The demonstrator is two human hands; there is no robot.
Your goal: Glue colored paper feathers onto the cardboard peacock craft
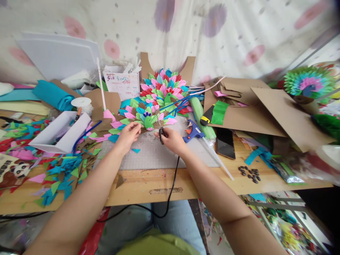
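Observation:
On the grey cutting mat [159,159] lies a paper peacock [148,121] with a green body and a fan of pink, blue, green and brown crepe feathers. My left hand [129,136] pinches the left lower edge of this peacock, its fingertips close to the green body. Black-handled scissors [161,134] are gripped in my right hand [172,141], the blades pointing up beside the peacock's body. Behind stands a larger, fuller paper peacock [166,86] with red, pink, blue and green feathers. A small blue paper scrap [136,150] rests below my left hand.
A blue glue gun [195,131] sits right of my right hand, its black cord running off the table's front edge. Farther right are a phone [225,143], dark beads [249,173] and cardboard sheets [247,109]. Leftward, a white box [61,132] stands among paper scraps [60,173].

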